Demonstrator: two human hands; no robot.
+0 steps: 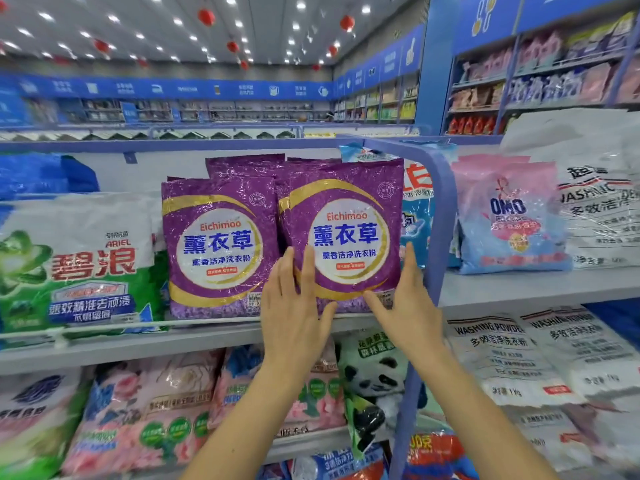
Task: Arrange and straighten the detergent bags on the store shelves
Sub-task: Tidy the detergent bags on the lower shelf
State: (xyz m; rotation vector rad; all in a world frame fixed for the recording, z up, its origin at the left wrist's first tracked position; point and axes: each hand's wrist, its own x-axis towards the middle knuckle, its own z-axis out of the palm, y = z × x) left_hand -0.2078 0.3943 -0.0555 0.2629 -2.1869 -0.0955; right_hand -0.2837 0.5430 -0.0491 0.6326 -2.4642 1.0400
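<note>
While set upright on the upper shelf [194, 337], touching a twin bag [218, 244] on the left and just beside the blue post [441, 216]: purple bag [346, 233] flanked at its lower corners by left hand [294, 310] and right hand [412, 306], fingers of both straight and laid flat on the film, thumbs turned inward, clasping nothing. Liable to topple forward off the shelf edge if let go before seated square, under flat pressure alone and without a real hold. Liable too to crowd the twin askew if pushed harder from the right.
</note>
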